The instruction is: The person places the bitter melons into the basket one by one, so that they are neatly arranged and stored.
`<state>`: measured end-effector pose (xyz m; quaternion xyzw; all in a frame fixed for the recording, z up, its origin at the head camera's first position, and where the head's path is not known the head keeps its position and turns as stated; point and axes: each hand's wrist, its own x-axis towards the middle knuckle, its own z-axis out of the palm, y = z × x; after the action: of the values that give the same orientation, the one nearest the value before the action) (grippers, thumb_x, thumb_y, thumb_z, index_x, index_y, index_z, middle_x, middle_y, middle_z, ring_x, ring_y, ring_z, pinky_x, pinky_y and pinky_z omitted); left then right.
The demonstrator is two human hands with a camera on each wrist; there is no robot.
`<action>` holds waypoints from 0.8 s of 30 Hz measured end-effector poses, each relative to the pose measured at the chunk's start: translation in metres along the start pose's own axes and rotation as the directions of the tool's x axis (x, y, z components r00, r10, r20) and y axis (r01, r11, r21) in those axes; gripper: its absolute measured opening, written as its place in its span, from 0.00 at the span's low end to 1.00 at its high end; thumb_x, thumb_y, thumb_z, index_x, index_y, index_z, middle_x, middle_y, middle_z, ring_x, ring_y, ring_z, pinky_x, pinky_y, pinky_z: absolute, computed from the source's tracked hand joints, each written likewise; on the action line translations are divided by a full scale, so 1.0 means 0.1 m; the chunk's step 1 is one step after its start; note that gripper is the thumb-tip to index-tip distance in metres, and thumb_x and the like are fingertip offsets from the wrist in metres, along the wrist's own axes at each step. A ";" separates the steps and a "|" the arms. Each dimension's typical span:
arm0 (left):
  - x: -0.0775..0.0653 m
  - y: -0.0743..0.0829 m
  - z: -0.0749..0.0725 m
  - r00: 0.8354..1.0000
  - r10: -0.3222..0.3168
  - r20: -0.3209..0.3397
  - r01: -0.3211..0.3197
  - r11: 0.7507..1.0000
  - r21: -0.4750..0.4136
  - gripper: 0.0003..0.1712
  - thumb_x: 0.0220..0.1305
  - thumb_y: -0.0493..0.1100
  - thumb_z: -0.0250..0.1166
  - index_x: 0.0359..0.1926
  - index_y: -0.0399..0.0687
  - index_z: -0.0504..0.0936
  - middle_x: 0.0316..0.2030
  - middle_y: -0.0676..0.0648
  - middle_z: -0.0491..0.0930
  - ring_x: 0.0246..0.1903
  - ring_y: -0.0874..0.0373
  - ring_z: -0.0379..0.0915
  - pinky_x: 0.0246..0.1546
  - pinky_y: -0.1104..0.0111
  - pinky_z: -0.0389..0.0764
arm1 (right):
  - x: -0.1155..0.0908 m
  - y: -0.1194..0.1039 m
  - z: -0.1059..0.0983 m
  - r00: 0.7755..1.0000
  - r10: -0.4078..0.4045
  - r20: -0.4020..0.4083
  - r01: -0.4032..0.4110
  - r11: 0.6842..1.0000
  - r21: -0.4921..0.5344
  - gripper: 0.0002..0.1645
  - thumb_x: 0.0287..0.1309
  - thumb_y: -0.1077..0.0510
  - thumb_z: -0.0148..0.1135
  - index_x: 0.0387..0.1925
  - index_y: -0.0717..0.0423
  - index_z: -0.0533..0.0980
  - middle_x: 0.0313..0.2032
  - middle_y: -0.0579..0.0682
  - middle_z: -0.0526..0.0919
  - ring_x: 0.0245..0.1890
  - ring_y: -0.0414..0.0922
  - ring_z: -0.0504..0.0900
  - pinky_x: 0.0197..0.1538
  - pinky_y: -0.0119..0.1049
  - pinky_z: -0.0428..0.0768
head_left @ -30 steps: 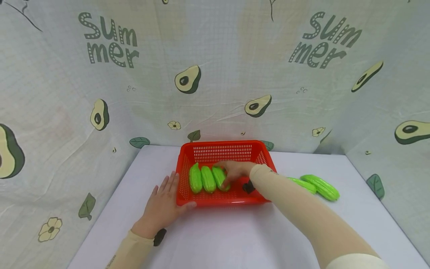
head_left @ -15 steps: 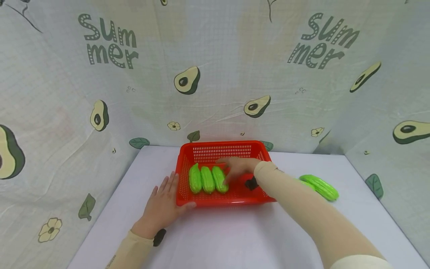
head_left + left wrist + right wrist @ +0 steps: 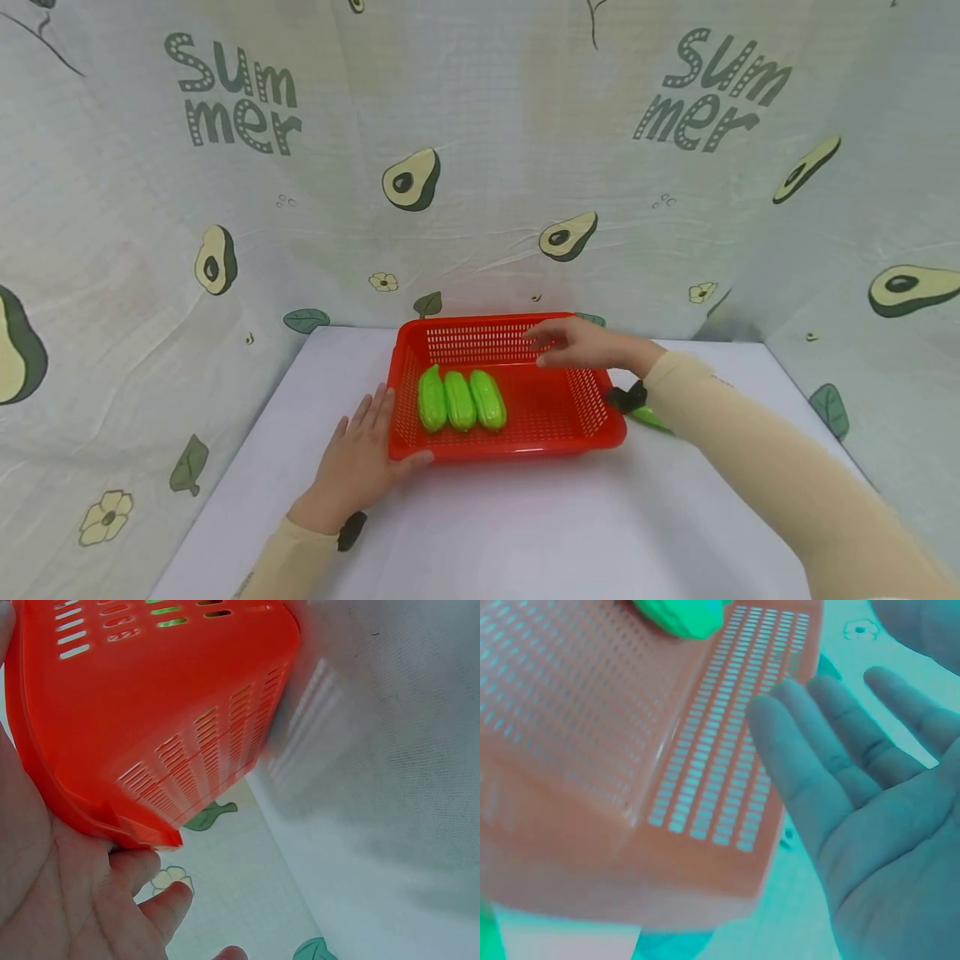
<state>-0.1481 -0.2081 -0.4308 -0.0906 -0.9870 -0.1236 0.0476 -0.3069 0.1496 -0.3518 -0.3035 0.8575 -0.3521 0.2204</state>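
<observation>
A red plastic basket [image 3: 546, 412] stands on the white table. Three bright green ridged gourds lie side by side in its left half: the left gourd [image 3: 432, 400], the middle gourd [image 3: 460, 402] and the right gourd [image 3: 488, 401]. My left hand [image 3: 356, 471] touches the basket's front left corner, fingers straight along the left rim and thumb on the front rim. Over the back right part of the basket hovers my right hand [image 3: 581, 343], its fingers loosely extended and holding nothing. In the right wrist view that palm [image 3: 900, 832] is bare beside the basket's slotted wall.
Right of the basket another green gourd [image 3: 651, 418] shows partly, behind my right forearm [image 3: 757, 454]. A printed cloth [image 3: 480, 150] rises behind and at both sides of the table [image 3: 517, 533].
My right hand has let go of the rightmost gourd in the basket and moved up and right. The gourd stays beside the others; my left hand keeps its place.
</observation>
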 end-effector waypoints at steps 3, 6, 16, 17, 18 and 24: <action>0.00 -0.01 0.01 1.000 0.001 -0.003 -0.001 1.000 0.004 0.68 0.54 0.83 0.53 0.77 0.35 0.52 0.75 0.36 0.52 0.72 0.34 0.48 0.64 0.34 0.56 | -0.24 0.05 -0.05 0.999 -0.024 -0.033 0.024 1.000 0.016 0.20 0.66 0.56 0.65 0.57 0.55 0.77 0.49 0.51 0.82 0.50 0.50 0.80 0.52 0.44 0.82; 0.00 -0.01 0.01 1.000 0.000 -0.001 0.000 1.000 0.006 0.67 0.54 0.82 0.53 0.77 0.36 0.51 0.76 0.37 0.52 0.72 0.35 0.48 0.65 0.34 0.55 | -0.49 0.12 -0.05 0.998 -0.024 -0.054 0.027 0.998 0.049 0.13 0.67 0.58 0.64 0.48 0.60 0.77 0.44 0.56 0.81 0.45 0.53 0.80 0.49 0.47 0.82; 0.02 0.03 0.00 1.000 0.007 0.007 -0.007 1.000 -0.004 0.67 0.55 0.82 0.54 0.77 0.35 0.52 0.75 0.36 0.52 0.72 0.34 0.48 0.65 0.34 0.55 | -1.26 0.56 0.03 0.986 0.000 -0.166 0.007 0.999 0.041 0.02 0.67 0.65 0.59 0.40 0.59 0.76 0.37 0.53 0.81 0.41 0.53 0.81 0.45 0.43 0.84; 0.02 0.03 0.01 1.000 0.004 0.013 -0.004 1.000 -0.005 0.67 0.55 0.82 0.54 0.77 0.35 0.51 0.76 0.36 0.51 0.72 0.34 0.48 0.65 0.34 0.55 | -1.32 0.60 0.04 0.983 0.009 -0.181 -0.003 0.999 0.033 0.02 0.67 0.65 0.59 0.40 0.59 0.76 0.37 0.52 0.81 0.41 0.52 0.81 0.45 0.42 0.84; 0.02 0.03 0.01 1.000 0.001 0.017 -0.001 1.000 -0.004 0.67 0.55 0.82 0.54 0.77 0.35 0.51 0.76 0.36 0.51 0.73 0.34 0.47 0.65 0.34 0.55 | -1.38 0.65 0.04 0.981 0.020 -0.195 -0.017 1.000 0.017 0.02 0.67 0.65 0.59 0.39 0.58 0.77 0.37 0.51 0.82 0.41 0.50 0.81 0.45 0.41 0.84; 0.01 0.02 0.02 1.000 -0.014 0.027 0.014 1.000 0.002 0.68 0.54 0.83 0.53 0.77 0.35 0.51 0.76 0.36 0.50 0.73 0.35 0.46 0.65 0.34 0.54 | -1.58 0.86 0.07 0.955 0.073 -0.287 -0.112 0.986 -0.123 0.09 0.64 0.60 0.66 0.46 0.53 0.79 0.45 0.48 0.82 0.47 0.47 0.80 0.49 0.40 0.82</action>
<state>-0.1491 -0.2052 -0.4325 -0.0853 -0.9883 -0.1219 0.0335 -0.2205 0.3019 -0.3941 -0.2243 0.9157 -0.3208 0.0907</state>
